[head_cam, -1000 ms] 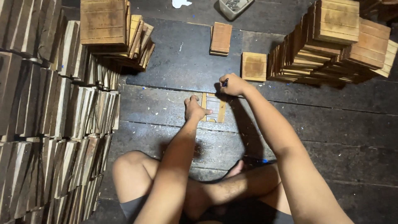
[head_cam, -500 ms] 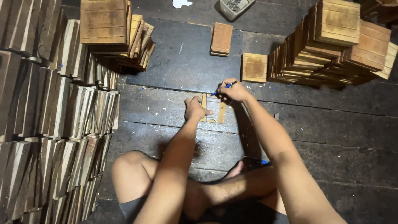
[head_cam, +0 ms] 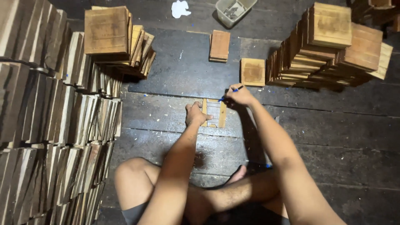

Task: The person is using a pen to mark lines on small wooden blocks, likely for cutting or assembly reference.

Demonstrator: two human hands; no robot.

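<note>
A small wooden frame (head_cam: 213, 113) lies flat on the dark floor (head_cam: 333, 129) just ahead of the crossed legs, close enough for both arms to work on it. The left hand (head_cam: 195, 113) presses on its left edge, fingers curled, apparently pinning it against sliding. The right hand (head_cam: 239, 95) hovers at the upper right corner, its grip pinched around a blue pen (head_cam: 231, 91) with the tip aimed at the wood. Both forearms stretch forward, elbows bent.
</note>
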